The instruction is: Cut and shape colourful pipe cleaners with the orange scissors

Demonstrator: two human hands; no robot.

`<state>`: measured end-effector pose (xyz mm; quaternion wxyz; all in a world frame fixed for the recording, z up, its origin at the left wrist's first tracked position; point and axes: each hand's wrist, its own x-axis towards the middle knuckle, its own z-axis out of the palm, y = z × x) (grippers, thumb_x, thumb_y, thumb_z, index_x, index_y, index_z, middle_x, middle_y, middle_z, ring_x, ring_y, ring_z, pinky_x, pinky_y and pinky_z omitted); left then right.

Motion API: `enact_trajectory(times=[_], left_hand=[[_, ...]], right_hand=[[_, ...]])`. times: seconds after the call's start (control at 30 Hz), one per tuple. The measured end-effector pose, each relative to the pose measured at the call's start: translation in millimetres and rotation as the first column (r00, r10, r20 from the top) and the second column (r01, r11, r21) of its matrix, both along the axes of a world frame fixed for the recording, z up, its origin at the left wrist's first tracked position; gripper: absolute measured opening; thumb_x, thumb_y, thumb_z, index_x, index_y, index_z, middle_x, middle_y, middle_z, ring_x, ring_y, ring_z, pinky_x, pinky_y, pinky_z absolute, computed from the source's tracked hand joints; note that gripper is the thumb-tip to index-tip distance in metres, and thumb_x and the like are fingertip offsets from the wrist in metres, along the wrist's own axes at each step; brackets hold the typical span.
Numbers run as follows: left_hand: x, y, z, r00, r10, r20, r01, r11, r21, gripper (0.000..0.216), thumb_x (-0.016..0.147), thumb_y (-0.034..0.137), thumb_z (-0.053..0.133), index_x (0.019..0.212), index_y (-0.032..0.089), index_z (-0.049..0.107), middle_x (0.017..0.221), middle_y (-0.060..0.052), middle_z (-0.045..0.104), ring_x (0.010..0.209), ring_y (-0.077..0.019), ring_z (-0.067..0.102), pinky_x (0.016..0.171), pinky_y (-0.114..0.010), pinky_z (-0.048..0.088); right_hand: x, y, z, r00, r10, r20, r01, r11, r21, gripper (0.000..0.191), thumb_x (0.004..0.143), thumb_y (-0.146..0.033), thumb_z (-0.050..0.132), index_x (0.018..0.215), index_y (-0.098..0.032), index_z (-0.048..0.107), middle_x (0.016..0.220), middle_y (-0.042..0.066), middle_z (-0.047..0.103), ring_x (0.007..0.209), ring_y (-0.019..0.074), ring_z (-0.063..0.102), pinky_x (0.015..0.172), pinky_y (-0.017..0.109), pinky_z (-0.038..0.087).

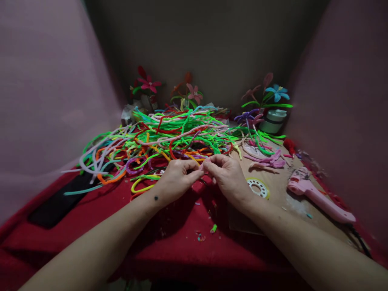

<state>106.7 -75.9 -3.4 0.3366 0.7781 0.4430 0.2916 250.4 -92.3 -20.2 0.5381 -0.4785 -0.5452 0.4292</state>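
Observation:
My left hand (178, 178) and my right hand (226, 178) meet in front of the pile, thumbs and forefingers pinched together with the tips almost touching. Whatever lies between the fingertips is small, perhaps pinkish, and mostly hidden, so I cannot name it. Just beyond both hands spreads a tangled heap of fuzzy pipe cleaners (182, 129) in green, red, pink, orange and other colours. A bent yellow pipe cleaner (138, 186) lies left of my left hand. Close by my right forearm is a white disc with a ring of holes and a yellow rim (257, 188).
A pink glue gun (321, 198) rests on a brown board (273, 218) at the right. The black phone-like slab (57, 206) lies left on the red cloth (182, 250). Pipe-cleaner flowers (277, 93) and a pale jar (273, 121) stand behind. Green scraps (214, 228) lie in front.

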Motion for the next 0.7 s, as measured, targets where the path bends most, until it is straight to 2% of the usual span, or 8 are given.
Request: enact_trajectory(times=[0.13,0.3,0.43,0.6,0.7], left_hand=[[-3,2,2.8,0.997,-0.006,0.077,0.024,0.971,-0.237,0.035,0.076,0.040,0.055,0.053,0.015,0.045,0.045,0.006,0.036,0.040,-0.0049,0.029,0.041,-0.020,0.022],[-5,2,9.0,0.974,-0.042,0.220,0.125,0.916,-0.380,0.029,0.073,0.033,0.060,0.055,0.015,0.048,0.044,0.005,0.043,0.038,-0.0051,0.034,0.041,-0.020,0.023],[-8,4,11.5,0.961,0.020,0.275,0.104,0.896,-0.431,0.020,0.070,0.030,0.063,0.063,0.013,0.055,0.044,0.005,0.046,0.037,-0.0047,0.035,0.040,-0.020,0.022],[-13,9,8.8,0.956,-0.028,0.292,0.154,0.895,-0.418,0.022,0.073,0.033,0.060,0.065,0.013,0.057,0.046,0.003,0.049,0.039,-0.0051,0.037,0.041,-0.020,0.023],[-12,10,7.8,0.951,-0.013,0.308,0.143,0.903,-0.405,0.024,0.074,0.034,0.060,0.064,0.013,0.056,0.045,0.004,0.048,0.039,-0.0051,0.037,0.041,-0.020,0.024]], right_hand=[[3,2,5.4,1.000,0.029,0.002,-0.029,1.000,-0.005,0.018,0.075,-0.026,0.055,0.063,-0.015,0.064,0.053,-0.002,0.055,0.048,0.0083,0.044,0.049,0.023,0.035],[5,3,7.1,1.000,0.005,-0.004,-0.005,1.000,0.016,0.021,0.076,-0.027,0.055,0.061,-0.015,0.063,0.055,-0.001,0.057,0.049,0.0088,0.044,0.050,0.024,0.035],[4,2,7.3,0.999,0.033,-0.043,-0.034,0.999,-0.016,0.018,0.074,-0.029,0.058,0.065,-0.015,0.063,0.057,-0.001,0.057,0.049,0.0083,0.043,0.049,0.023,0.034],[3,3,6.3,0.991,0.037,-0.126,-0.047,0.996,-0.070,0.018,0.072,-0.032,0.060,0.068,-0.014,0.061,0.053,-0.003,0.052,0.045,0.0074,0.040,0.043,0.022,0.029],[2,3,4.3,0.974,0.080,-0.212,-0.098,0.992,-0.079,0.018,0.070,-0.032,0.063,0.071,-0.015,0.060,0.057,-0.003,0.054,0.045,0.0074,0.042,0.043,0.022,0.032]])
